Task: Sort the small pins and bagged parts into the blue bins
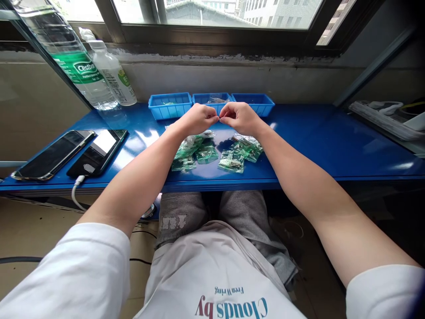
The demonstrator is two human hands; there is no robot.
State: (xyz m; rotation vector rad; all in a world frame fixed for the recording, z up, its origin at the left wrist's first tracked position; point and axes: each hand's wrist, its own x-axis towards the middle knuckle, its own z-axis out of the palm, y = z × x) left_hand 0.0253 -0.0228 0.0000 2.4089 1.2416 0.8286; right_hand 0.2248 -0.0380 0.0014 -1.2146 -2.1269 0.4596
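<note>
My left hand (198,118) and my right hand (239,118) meet fingertip to fingertip above the blue table. Both are closed in a pinch. Whatever lies between the fingertips is too small to make out. Below my left hand is a pile of small clear-and-green plastic packets (190,150). A second group of such packets (245,148), some with metal pieces inside, lies under my right hand. Just behind the hands stand three blue plastic bins in a row: the left bin (170,111), the middle bin (198,98) and the right bin (265,110).
Two phones, one dark (53,155) and one with a white cable (96,153), lie on the left of the blue table (308,137). A large water bottle (78,66) and a smaller bottle (114,77) stand behind them. Papers and cables fill a shelf (388,117) at right.
</note>
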